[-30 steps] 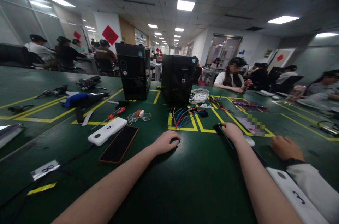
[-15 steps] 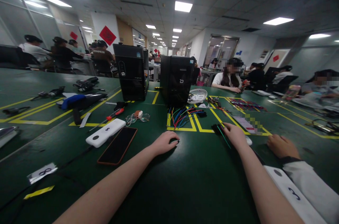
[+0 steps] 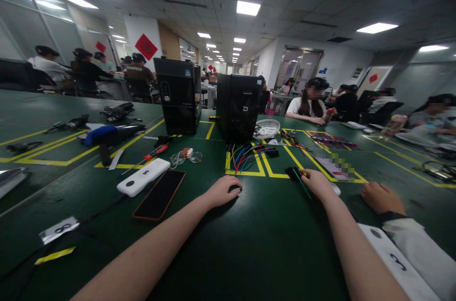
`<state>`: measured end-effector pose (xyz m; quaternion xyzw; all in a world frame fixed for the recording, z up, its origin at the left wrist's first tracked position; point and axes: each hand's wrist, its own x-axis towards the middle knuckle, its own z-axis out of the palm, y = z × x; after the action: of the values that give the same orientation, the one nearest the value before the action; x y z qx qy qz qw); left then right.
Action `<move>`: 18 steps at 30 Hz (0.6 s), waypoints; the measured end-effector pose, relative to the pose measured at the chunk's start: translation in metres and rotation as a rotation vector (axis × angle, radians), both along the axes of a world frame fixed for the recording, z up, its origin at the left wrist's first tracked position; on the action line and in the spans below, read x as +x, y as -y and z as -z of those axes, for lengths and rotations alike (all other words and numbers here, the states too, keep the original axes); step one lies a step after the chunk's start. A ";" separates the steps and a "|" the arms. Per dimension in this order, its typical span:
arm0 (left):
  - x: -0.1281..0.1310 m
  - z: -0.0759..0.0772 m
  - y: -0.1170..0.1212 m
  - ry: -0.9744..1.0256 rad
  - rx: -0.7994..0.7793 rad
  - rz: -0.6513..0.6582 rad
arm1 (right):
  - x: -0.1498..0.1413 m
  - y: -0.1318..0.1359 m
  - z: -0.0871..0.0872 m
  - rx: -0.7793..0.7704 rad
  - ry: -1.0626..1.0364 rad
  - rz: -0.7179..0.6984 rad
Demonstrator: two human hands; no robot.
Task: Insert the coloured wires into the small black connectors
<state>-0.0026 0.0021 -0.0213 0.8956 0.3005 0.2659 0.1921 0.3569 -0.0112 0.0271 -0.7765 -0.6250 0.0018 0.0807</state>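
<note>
My left hand [image 3: 225, 189] rests on the green table, fingers slightly bent and the thumb apart. I see nothing clearly held in it, though a small dark patch shows at the thumb. Just beyond it lies a fan of red, blue and black wires [image 3: 245, 157]. My right hand [image 3: 316, 182] is closed at the fingertips on a dark bundle of wires [image 3: 294, 174], with a thin green strand hanging towards me. Its far end lies by the yellow tape; the exact grip is partly hidden.
Two black computer towers [image 3: 180, 97] stand at the back. A white basket [image 3: 267, 128] sits beside them. On the left lie a phone [image 3: 160, 195], a white power bank [image 3: 143, 177], a red screwdriver [image 3: 156, 152] and glasses [image 3: 194, 157]. Another person's hand [image 3: 384, 198] rests at right.
The view has shifted very slightly. Both hands stay in nearly the same places, and the right fingers still hold the dark wires.
</note>
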 end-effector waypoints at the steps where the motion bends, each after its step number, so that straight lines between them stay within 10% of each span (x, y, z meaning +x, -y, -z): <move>1: 0.000 0.000 0.000 -0.001 -0.001 -0.002 | 0.000 0.000 0.000 0.002 -0.002 0.002; 18: -0.001 0.001 -0.001 -0.017 -0.012 -0.005 | 0.002 -0.006 0.009 -0.009 -0.062 -0.065</move>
<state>-0.0032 0.0033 -0.0224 0.8959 0.3058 0.2570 0.1945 0.3589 -0.0053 0.0185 -0.7556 -0.6472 0.0312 0.0964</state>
